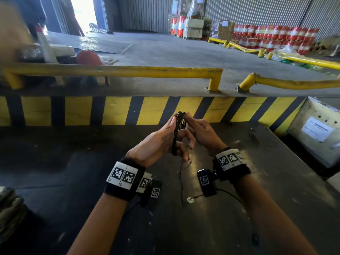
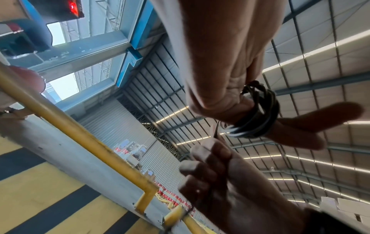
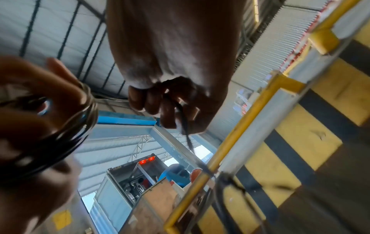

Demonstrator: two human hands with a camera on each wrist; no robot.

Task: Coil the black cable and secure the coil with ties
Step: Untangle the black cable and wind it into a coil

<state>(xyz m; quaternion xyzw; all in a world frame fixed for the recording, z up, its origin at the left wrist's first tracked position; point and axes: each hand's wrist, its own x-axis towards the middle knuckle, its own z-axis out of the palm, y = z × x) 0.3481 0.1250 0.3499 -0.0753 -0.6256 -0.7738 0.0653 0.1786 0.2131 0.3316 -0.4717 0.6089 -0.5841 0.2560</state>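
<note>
The black cable (image 1: 177, 132) is wound in several loops around the fingers of my left hand (image 1: 158, 144), held upright above the dark table (image 1: 73, 181). In the left wrist view the coil (image 2: 258, 114) rings the outstretched fingers, with the thumb against it. My right hand (image 1: 204, 133) is just right of the coil, its fingers curled around the free strand (image 3: 183, 120). A loose tail (image 1: 181, 183) hangs from the hands down to the table. No ties can be made out.
A yellow-and-black striped edge (image 1: 117, 111) runs along the table's far side, with a yellow guard rail (image 1: 128, 70) behind it. A grey labelled box (image 1: 316, 129) stands at the right. A dark bundle (image 1: 9, 214) lies at the left edge. A small pale disc (image 1: 190, 199) lies near the tail.
</note>
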